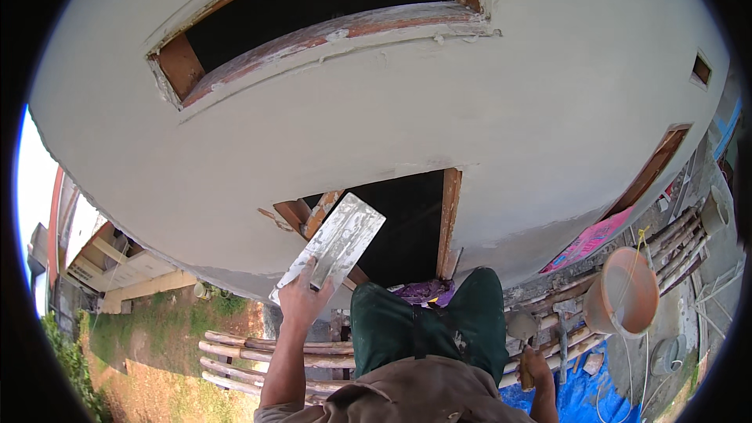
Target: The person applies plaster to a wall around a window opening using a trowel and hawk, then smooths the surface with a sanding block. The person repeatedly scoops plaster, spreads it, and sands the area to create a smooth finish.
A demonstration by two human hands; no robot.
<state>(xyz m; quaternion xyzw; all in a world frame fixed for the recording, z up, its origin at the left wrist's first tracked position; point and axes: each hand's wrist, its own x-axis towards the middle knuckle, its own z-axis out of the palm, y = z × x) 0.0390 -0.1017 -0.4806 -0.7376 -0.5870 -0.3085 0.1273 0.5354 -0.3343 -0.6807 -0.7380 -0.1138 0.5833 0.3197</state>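
Note:
My left hand [301,301] is closed round a rectangular plastering trowel [352,227], its flat plate smeared with white and grey plaster. The plate is raised in front of a wood-framed opening [403,227] low in the wall. Down at the right, beside my knee, my right hand [538,368] grips the handle of a small pointed trowel [521,325] with grey mortar on its blade. A smooth pale plastered wall [352,125] fills most of the view. A hammer-like tool [562,337] lies just right of the pointed trowel.
Wooden poles [274,355] form a platform beneath me, with grassy ground [172,337] below at left. An orange bucket [603,298] with a rope stands at right above a blue tarp [587,399]. A pink banner [587,239] hangs low. Higher up is a framed window opening [329,16].

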